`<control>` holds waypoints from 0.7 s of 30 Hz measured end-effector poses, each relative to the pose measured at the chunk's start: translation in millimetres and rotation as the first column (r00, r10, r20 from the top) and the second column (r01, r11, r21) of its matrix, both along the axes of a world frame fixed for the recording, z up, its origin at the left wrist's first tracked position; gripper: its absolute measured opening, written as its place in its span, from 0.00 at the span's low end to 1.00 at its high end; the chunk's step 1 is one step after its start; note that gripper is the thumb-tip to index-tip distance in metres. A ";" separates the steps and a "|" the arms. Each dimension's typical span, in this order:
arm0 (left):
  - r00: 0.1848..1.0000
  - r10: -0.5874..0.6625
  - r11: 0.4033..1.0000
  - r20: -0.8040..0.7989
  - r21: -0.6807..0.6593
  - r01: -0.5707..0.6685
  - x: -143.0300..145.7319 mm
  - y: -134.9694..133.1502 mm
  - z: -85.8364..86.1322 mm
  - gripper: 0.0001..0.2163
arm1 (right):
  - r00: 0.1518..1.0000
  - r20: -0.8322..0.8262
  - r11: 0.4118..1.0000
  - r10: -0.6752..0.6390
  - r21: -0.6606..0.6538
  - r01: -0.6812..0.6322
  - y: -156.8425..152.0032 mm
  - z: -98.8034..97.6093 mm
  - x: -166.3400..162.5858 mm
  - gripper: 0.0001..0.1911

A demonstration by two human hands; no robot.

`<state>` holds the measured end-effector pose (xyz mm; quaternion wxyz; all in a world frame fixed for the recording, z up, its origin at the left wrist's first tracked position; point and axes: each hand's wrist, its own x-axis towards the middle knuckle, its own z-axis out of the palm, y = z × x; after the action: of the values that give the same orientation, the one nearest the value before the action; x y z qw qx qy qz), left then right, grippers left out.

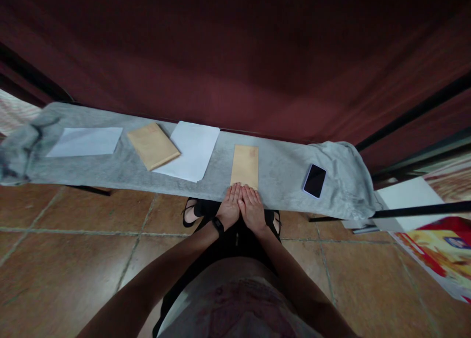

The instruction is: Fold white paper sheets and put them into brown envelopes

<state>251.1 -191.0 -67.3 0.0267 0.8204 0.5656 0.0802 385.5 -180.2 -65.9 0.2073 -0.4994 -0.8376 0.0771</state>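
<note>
A single brown paper envelope [245, 162] lies flat on the grey cloth, with small reddish print near its far right corner. My left hand [230, 205], a black band at its wrist, rests with straight fingers on the envelope's near end. Right beside it, touching it, my right hand [252, 206] also lies with fingers stretched out over that end. Neither hand grips anything. The strip of envelope under the fingertips is hidden. Farther left, a stack of brown envelopes [153, 145] partly covers a stack of white paper [193, 151].
The narrow bench [283, 173] is draped in grey cloth. A white sheet [86, 142] lies at its left, a phone [315, 181] at its right. Behind hangs a dark red curtain [221, 73]. Black metal bars [415, 113] and a colourful printed bag [441, 252] are at the right.
</note>
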 end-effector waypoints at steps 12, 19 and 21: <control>0.997 -0.069 0.996 -0.023 -0.066 0.067 -16.5 7.4 4.8 0.36 | 1.000 0.011 0.999 -0.027 0.025 0.027 4.2 -2.6 18.1 0.25; 0.995 -0.029 1.000 0.093 0.012 0.028 -18.8 6.0 9.3 0.31 | 0.999 0.019 0.999 -0.049 0.017 0.049 4.5 0.5 27.3 0.25; 0.992 -0.031 0.999 0.125 0.020 0.029 -16.3 10.2 10.1 0.30 | 0.999 0.020 0.999 -0.047 0.021 0.047 3.9 0.3 27.2 0.25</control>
<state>234.8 -180.8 -57.2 0.0560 0.8224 0.5495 0.1362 412.7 -176.3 -65.5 0.2056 -0.5175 -0.8286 0.0583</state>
